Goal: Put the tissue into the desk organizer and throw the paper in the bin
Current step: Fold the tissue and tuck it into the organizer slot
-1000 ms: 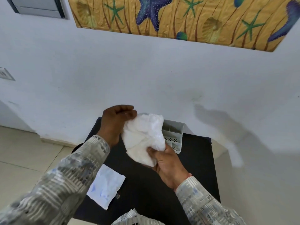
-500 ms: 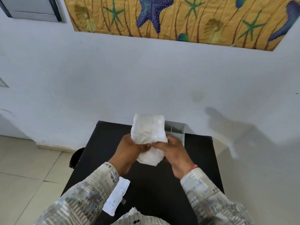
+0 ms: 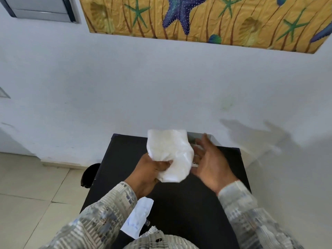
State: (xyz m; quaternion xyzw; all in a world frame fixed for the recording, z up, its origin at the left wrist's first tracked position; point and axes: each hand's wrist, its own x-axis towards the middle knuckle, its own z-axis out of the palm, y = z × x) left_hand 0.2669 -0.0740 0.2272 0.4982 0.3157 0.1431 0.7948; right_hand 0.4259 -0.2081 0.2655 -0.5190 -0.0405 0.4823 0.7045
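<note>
My left hand (image 3: 150, 172) grips a bunched white tissue (image 3: 169, 152) above the black table (image 3: 188, 203). The tissue stands upright and hides most of the white desk organizer (image 3: 197, 138) at the table's far edge by the wall. My right hand (image 3: 211, 163) is just right of the tissue with its palm turned up and fingers spread, holding nothing. A crumpled white paper (image 3: 137, 218) with blue marks lies on the table's near left, partly under my left sleeve.
A white wall rises right behind the table, with a starfish picture (image 3: 197, 18) high on it. A dark round object (image 3: 89, 175), perhaps a bin, shows at the table's left edge on the tiled floor (image 3: 27, 194).
My right hand has let go of the tissue and opened to the right. My left hand alone keeps the tissue, which stays over the organizer.
</note>
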